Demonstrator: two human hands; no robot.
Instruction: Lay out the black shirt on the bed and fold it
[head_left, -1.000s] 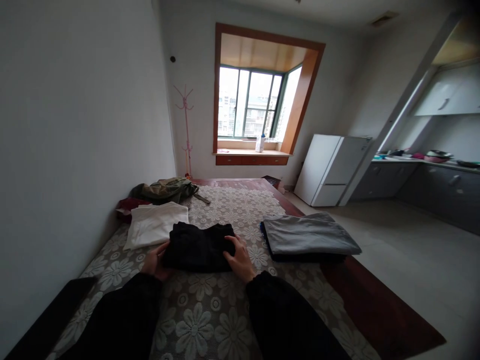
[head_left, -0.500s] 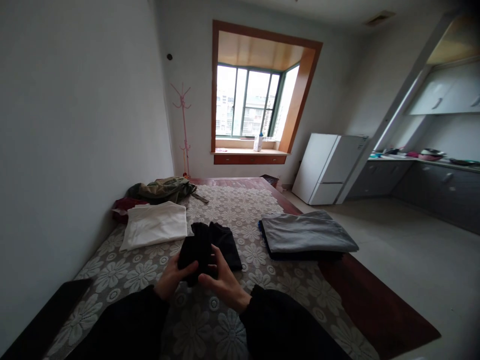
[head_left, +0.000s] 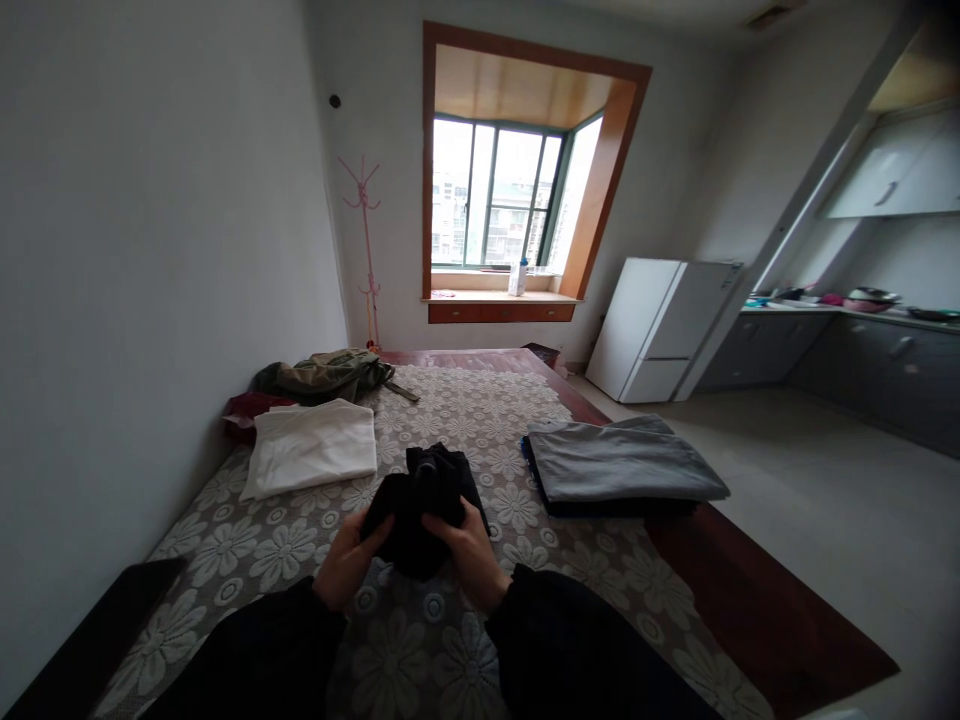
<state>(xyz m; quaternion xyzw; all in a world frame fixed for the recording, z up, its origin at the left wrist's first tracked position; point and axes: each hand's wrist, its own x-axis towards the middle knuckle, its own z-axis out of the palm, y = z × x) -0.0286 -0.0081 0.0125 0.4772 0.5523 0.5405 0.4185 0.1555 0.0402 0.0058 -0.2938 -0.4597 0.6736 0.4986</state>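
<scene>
A bunched piece of black cloth (head_left: 409,530) is held between my two hands above the bed; its exact kind cannot be made out. My left hand (head_left: 351,558) grips its left side, thumb on top and fingers mostly hidden behind. On the right side, my right hand (head_left: 471,556) pinches it with the thumb laid across the front. Behind the bundle, partly covered by it, lies a folded black garment (head_left: 474,490). To the left is a folded white cloth (head_left: 311,450), and to the right a stack topped by folded grey cloth (head_left: 622,460).
A flowered lace cover (head_left: 480,400) spreads over a dark red wooden surface (head_left: 765,590). Near the left wall lies an olive-green bag or garment (head_left: 330,375) beside something dark red (head_left: 251,415). A black flat object (head_left: 97,630) sits at the near left. Beyond stands a white fridge (head_left: 660,330).
My right hand has closed onto the right side of the black cloth, and my hands are farther apart. The cloth is now spread wider between them. The view has tilted slightly downward.
</scene>
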